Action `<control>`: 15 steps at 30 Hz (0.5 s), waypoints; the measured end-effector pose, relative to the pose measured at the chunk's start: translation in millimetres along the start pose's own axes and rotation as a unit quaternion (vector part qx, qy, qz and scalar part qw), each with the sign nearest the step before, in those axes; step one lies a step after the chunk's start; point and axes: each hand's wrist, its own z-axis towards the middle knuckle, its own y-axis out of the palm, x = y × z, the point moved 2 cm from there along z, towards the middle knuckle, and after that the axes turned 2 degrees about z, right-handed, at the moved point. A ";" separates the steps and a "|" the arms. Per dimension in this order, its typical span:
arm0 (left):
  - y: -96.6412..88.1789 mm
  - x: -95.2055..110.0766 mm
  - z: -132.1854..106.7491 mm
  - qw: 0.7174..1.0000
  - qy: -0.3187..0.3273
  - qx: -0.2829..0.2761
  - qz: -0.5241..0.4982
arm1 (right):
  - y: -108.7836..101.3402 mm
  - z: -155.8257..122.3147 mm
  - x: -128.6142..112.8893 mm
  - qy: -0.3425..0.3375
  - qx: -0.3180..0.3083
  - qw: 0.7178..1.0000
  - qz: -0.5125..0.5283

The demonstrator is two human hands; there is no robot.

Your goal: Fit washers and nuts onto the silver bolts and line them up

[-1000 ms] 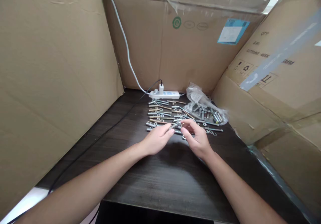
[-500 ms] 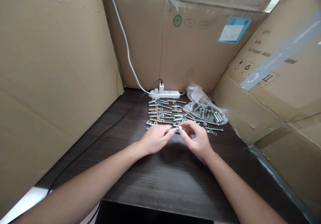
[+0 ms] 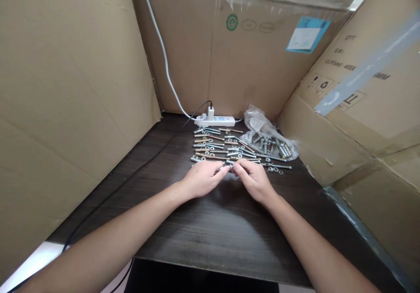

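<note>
My left hand [image 3: 203, 178] is closed in a pinch on a small silvery bolt [image 3: 230, 167], which is mostly covered by the fingers. At the bolt's right end the thumb and fingers of my right hand [image 3: 252, 178] are pressed together on it; whether a nut or washer sits there is too small to tell. Just beyond both hands lie rows of loose bolts [image 3: 211, 157], silvery and brass-coloured, with metal sleeves among them. Several nuts and washers [image 3: 276, 169] lie between and beside these rows.
A clear plastic bag [image 3: 262, 126] holding more bolts lies at the back right. Behind the rows stands a white power strip [image 3: 221, 121] with a plugged-in charger. A black cable [image 3: 144, 167] crosses the dark table [image 3: 210, 231]. Cardboard walls [image 3: 183, 52] enclose three sides.
My right hand's fingers have closed further around the bolt's end, so less of the metal shows. My left hand has barely moved. The view has shifted slightly.
</note>
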 end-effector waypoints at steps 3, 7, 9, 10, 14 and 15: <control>0.8 -0.6 0.8 1.000 -0.007 -0.003 0.005 | 0.7 0.0 -2.5 -0.008 0.006 1.000 -0.001; 1.7 -2.6 1.7 1.000 -0.017 0.000 0.007 | 1.9 -1.0 -4.7 -0.014 0.020 0.999 0.028; 1.6 -3.0 1.9 1.000 -0.018 0.002 0.006 | 2.3 -1.4 -4.3 -0.014 0.024 0.999 0.036; 1.4 -3.0 2.0 1.000 -0.018 0.002 0.005 | 2.3 -1.6 -3.8 -0.014 0.025 0.999 0.037; 0.1 -2.7 2.0 1.000 -0.022 0.002 0.005 | 1.6 -2.4 -1.1 -0.013 0.017 0.999 0.042; 0.0 -2.6 1.9 1.000 -0.023 0.000 0.005 | 1.3 -2.4 -0.5 -0.010 0.013 0.999 0.043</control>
